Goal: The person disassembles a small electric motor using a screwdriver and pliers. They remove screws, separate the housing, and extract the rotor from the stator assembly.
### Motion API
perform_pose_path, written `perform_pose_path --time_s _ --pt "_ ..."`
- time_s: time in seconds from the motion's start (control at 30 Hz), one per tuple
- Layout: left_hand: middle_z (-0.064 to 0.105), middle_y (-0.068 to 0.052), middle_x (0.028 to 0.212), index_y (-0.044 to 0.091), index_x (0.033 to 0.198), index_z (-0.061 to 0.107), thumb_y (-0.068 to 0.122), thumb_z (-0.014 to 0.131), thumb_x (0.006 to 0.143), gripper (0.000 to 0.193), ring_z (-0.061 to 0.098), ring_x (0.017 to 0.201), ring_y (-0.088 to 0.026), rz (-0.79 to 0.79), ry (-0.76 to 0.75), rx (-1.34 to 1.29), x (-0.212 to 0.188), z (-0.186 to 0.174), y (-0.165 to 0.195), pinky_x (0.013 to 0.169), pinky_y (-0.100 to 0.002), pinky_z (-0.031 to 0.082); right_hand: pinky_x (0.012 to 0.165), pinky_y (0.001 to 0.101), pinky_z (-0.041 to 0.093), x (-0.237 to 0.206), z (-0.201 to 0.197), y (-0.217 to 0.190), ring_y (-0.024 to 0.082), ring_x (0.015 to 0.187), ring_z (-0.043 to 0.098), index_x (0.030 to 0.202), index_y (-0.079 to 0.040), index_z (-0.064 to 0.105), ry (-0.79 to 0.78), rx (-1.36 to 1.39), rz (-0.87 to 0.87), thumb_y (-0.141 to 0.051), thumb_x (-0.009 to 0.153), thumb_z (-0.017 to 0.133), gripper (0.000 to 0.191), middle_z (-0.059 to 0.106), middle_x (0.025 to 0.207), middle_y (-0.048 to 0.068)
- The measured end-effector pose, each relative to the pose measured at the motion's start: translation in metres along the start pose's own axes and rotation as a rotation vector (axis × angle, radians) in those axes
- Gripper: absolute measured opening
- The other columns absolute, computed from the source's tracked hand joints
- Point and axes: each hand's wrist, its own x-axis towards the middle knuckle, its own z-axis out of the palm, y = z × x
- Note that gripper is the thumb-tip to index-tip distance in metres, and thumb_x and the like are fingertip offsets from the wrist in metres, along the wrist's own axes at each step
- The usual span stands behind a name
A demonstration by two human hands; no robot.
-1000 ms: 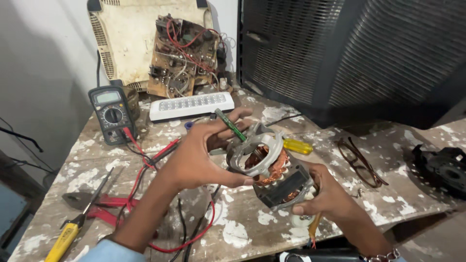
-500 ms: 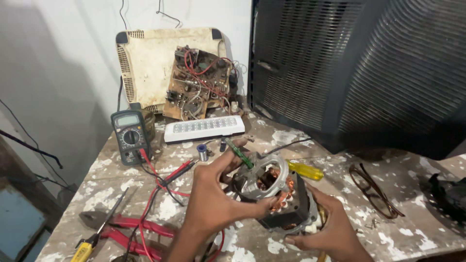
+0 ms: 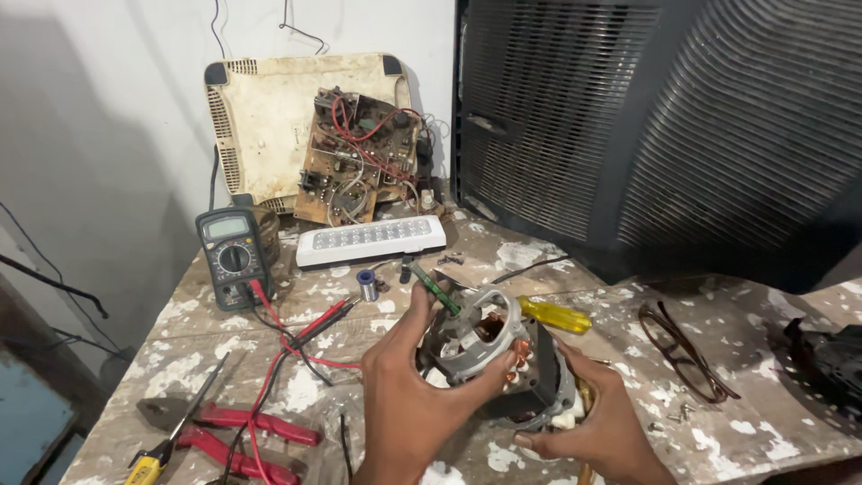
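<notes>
I hold a small electric motor [image 3: 489,355] with a grey metal end cap and copper windings above the paint-stained workbench [image 3: 224,359]. My left hand [image 3: 409,395] wraps its left side, thumb across the front of the cap. From below on the right, my right hand [image 3: 597,427] cups the black laminated body. A green-handled tool [image 3: 437,289] pokes up just behind the motor. A yellow-handled screwdriver [image 3: 552,314] lies on the bench right behind it.
A multimeter [image 3: 232,256] with red and black leads stands at the left. Red pliers [image 3: 238,431] lie front left. A white LED lamp [image 3: 370,241], a circuit board [image 3: 359,166] against a cream casing, glasses [image 3: 687,350] and a large dark grille housing [image 3: 664,126] surround the spot.
The view has tilted up and the motor sits lower in frame. My hands have turned the motor slightly while keeping hold of it.
</notes>
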Motion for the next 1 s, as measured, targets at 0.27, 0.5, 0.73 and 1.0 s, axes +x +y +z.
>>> perform_pose_path --time_s 0.27,0.5,0.73,1.0 --pt "0.077 -0.011 0.12 0.003 0.159 0.038 0.026 0.097 0.064 0.114 0.074 0.107 -0.014 -0.086 -0.35 -0.173 0.017 -0.014 -0.021 0.095 -0.029 0.055 0.105 0.0325 0.048 0.0 0.003 0.001 0.018 0.115 0.068 0.145 -0.002 0.058 0.008 0.027 0.014 -0.003 0.043 0.094 0.108 0.075 0.123 0.011" --pt "0.081 -0.005 0.1 -0.002 0.137 0.061 0.025 0.093 0.055 0.092 0.074 0.087 -0.008 -0.282 -0.404 -0.315 0.026 -0.013 -0.022 0.084 -0.026 0.06 0.107 0.0354 0.047 0.0 0.012 -0.01 0.021 0.116 0.069 0.139 0.0 0.059 -0.01 0.041 -0.012 -0.007 0.043 0.095 0.103 0.075 0.123 0.011" --pt "0.079 -0.008 0.081 0.01 0.127 0.071 0.033 0.093 0.053 0.081 0.071 0.065 -0.014 -0.484 -0.258 0.025 0.043 -0.027 -0.036 0.061 -0.026 0.056 0.112 0.0371 0.039 0.002 0.014 -0.004 0.022 0.119 0.065 0.136 0.0 0.069 0.008 -0.135 -0.034 -0.004 0.045 0.099 0.095 0.073 0.12 0.013" --pt "0.077 -0.014 0.094 -0.001 0.132 0.064 0.03 0.092 0.065 0.079 0.072 0.076 -0.023 -0.525 -0.059 0.108 0.059 -0.113 -0.06 0.072 -0.035 0.058 0.105 0.0315 0.046 0.003 0.01 0.009 0.018 0.116 0.067 0.141 0.001 0.056 0.015 0.008 -0.034 -0.008 0.044 0.095 0.105 0.075 0.124 0.011"
